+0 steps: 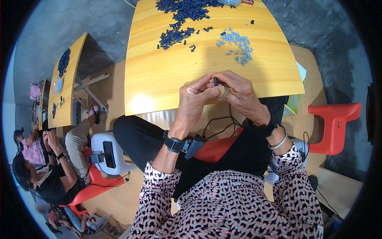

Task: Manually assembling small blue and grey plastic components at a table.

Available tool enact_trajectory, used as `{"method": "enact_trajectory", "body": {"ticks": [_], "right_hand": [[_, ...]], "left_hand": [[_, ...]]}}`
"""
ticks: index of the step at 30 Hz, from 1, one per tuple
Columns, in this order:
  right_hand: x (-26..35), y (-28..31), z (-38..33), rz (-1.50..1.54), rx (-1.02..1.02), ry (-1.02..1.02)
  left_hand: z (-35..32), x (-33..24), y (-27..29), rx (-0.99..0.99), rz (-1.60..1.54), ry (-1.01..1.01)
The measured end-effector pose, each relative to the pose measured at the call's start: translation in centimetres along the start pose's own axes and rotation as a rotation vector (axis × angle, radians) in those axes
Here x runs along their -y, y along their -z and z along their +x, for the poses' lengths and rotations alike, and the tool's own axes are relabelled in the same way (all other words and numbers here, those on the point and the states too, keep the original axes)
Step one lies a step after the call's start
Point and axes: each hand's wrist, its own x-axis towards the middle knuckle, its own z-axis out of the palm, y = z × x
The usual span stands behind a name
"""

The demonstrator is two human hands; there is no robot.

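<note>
My left hand (193, 97) and my right hand (242, 92) meet above the table's near edge, fingers pinched together around a small dark cylindrical piece (216, 81). A beige wrap or pad (223, 92) shows at the thumbs; whether it is worn or held is unclear. Beyond the hands lies a loose heap of small silvery, screw-like pieces (240, 44). To its left is a heap of small dark plastic pieces (173, 38), with a larger dark heap (187, 8) at the far edge.
The yellow wooden table (159, 79) spans the space before me. A clear bag (230, 2) sits at its far edge. On the right stands a red stool (334, 127). Cables (217, 119) hang under the table. To the left, another person (51, 175) sits at a similar table (68, 85).
</note>
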Motion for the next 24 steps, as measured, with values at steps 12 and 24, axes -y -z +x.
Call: {"method": "enact_trajectory", "body": {"ticks": [12, 24], "right_hand": [[-0.13, -0.1, -0.19, -0.019, -0.016, 0.004], [-0.32, -0.79, -0.63, 0.02, -0.137, 0.013]], "left_hand": [[-0.18, 0.08, -0.24, 0.005, 0.056, -0.028], [0.11, -0.59, -0.34, 0.067, 0.04, 0.013]]}}
